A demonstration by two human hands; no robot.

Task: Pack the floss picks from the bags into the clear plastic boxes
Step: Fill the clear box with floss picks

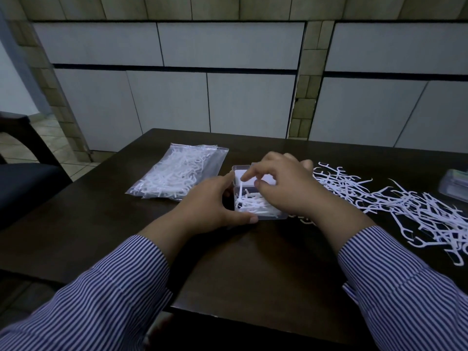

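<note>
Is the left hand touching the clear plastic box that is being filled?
Touching. The head view shows the left hand gripping the clear plastic box: thumb along its near edge, fingers against its left side.

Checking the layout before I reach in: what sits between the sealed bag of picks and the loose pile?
In the head view, the open clear box, part-filled with picks, held by the left hand, the right hand over it.

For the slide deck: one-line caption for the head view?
Left hand steadies the open clear box while right hand arranges floss picks inside.
</note>
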